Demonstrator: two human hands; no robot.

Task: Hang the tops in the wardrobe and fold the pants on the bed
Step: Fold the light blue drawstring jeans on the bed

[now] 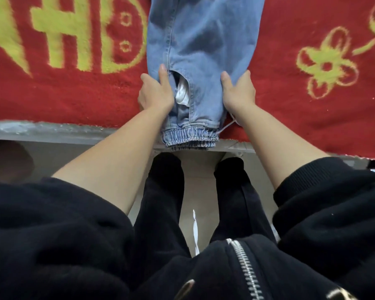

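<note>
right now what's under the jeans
The red blanket with yellow patterns lies under the jeans; their elastic waistband hangs past the bed edge. The left hand and right hand grip the sides, fingers hidden beneath. Anything else under the denim is covered.

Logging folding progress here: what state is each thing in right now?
jeans: laid out long on the blanket, waistband at the bed edge.
pocket lining: white, poking out.
left hand: grips the jeans' left edge.
right hand: grips the jeans' right edge.
blanket: spread flat.
</note>
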